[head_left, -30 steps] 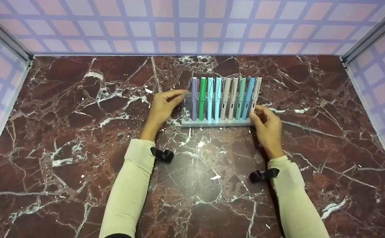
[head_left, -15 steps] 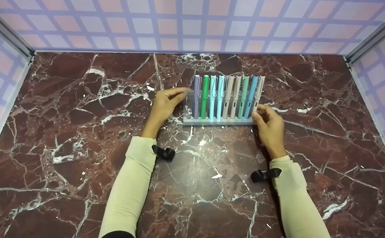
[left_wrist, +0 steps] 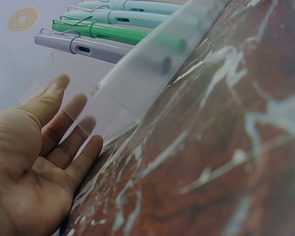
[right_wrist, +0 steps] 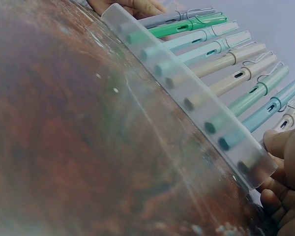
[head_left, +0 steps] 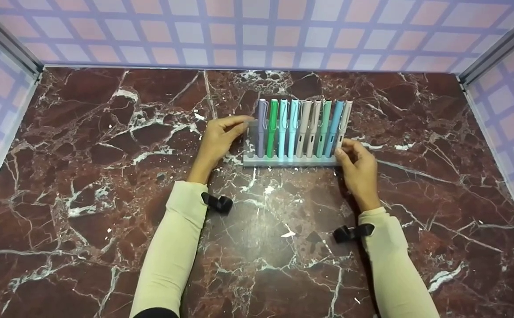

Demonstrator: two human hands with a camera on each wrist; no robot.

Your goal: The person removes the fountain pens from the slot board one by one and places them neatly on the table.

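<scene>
Frosted clear plastic, the pen stand (head_left: 292, 162) rests on the marbled surface (head_left: 261, 247), nine pens (head_left: 303, 128) in it. I see the left hand (head_left: 218, 136) pinching its left edge between thumb and fingers, and the right hand (head_left: 359, 167) gripping its right end, far fingers partly hidden. The right wrist view cuts that hand off.

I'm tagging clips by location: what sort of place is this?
Probably a work booth: red-brown marble-patterned tabletop, pink-and-lilac checked walls on three sides, and grey metal corner strips.
</scene>
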